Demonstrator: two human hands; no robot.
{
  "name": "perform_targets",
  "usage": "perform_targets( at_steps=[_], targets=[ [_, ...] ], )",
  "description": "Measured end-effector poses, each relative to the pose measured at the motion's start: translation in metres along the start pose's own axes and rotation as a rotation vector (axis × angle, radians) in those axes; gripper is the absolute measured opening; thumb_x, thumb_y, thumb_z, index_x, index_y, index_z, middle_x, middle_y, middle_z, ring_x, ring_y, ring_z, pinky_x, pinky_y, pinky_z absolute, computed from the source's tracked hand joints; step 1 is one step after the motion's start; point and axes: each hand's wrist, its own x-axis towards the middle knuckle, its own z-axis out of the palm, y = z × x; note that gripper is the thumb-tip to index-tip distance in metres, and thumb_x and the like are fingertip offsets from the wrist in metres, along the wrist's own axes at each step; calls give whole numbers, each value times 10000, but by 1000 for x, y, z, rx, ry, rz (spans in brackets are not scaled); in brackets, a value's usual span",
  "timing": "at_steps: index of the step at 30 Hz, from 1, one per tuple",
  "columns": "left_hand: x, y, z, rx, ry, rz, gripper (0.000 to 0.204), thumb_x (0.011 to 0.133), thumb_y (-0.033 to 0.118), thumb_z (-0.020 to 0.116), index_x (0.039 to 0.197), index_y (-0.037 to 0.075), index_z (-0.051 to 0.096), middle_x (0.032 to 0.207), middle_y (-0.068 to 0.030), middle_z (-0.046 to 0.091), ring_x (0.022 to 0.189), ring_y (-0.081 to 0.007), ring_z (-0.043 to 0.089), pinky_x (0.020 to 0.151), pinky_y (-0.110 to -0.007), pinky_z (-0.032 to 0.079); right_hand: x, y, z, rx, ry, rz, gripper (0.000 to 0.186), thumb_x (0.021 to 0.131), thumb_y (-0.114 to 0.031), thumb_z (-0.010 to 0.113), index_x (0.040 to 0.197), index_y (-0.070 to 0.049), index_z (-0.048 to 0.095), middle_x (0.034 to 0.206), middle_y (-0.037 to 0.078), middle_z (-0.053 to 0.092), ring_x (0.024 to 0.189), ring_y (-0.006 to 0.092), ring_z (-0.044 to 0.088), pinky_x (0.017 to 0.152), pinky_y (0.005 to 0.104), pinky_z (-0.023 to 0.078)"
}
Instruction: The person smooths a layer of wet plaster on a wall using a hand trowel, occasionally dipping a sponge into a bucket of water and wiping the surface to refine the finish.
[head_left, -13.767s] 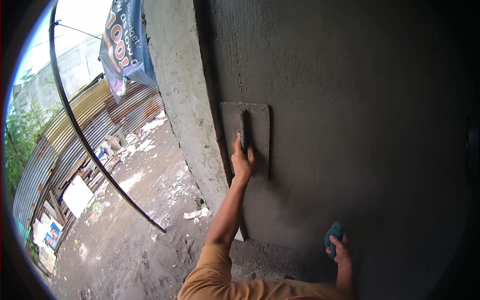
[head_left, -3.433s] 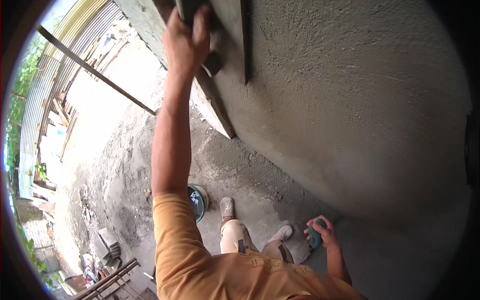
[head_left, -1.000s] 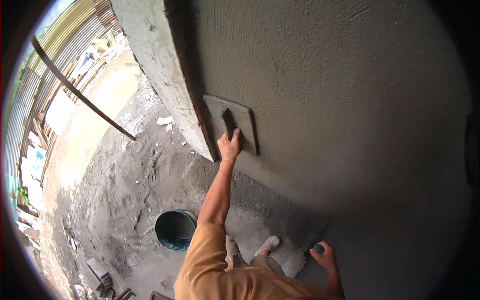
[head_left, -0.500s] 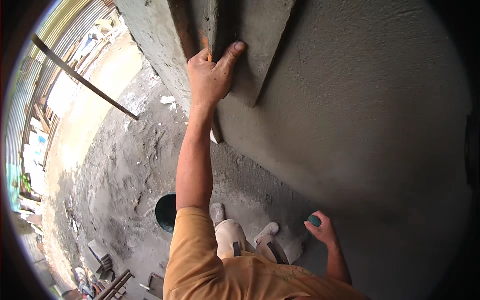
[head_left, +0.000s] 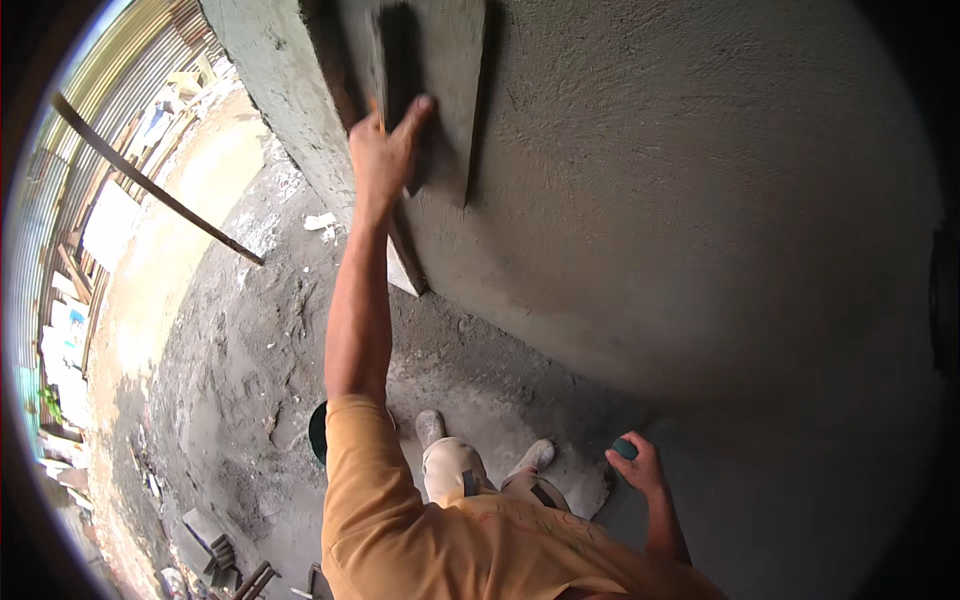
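Observation:
My left hand (head_left: 382, 160) is stretched up to the grey plastered wall (head_left: 680, 210), its fingers closed round the handle of a long plastering float (head_left: 450, 110). The float lies against the wall near its left corner, streaked with wet mortar, and its upper end runs out of the picture. Low on the right, my right hand (head_left: 646, 468) is closed on a dark green rounded object (head_left: 625, 447), possibly a tool handle; whatever else belongs to it is hidden in shadow. A straight strip (head_left: 402, 262) runs down the wall's corner beside my left wrist.
A dark bucket (head_left: 318, 435) stands on the rough ground, partly behind my left sleeve. Beyond it a thin pole (head_left: 160, 190) slants across. Grey blocks (head_left: 208, 540) lie at the lower left, and corrugated sheeting (head_left: 130, 80) rises at the far left.
My left hand and the float have moved left along the wall, toward its corner. The view has shifted slightly. My right hand stays low with the green object.

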Motion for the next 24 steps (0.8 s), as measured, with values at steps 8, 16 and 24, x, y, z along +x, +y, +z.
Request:
perform_targets(
  at_steps=[8,16,24],
  targets=[
    [90,244,-30,198,365,483,565,889,548,703,897,-16,687,635,-110,658,592,-204,662,562,-363,516,52,-70,-9,-10,-41,-271,295,841,-231,770,929,-8,597,760,89,579,679,181,573,655,345,485],
    [-44,-67,24,141,223,145,609,918,211,705,1442,0,477,1037,-217,728,940,-282,743,788,-345,570,56,5,16,-196,-98,-80,334,807,-285,785,925,-23,615,826,148,618,760,313,635,674,409,499],
    [-113,-217,38,39,37,-35,718,940,119,679,1548,51,304,1240,-228,671,1125,-224,665,963,-302,482,15,15,28,-207,-64,-79,321,772,-252,800,886,-12,620,806,134,625,732,255,628,682,368,503]
  ],
)
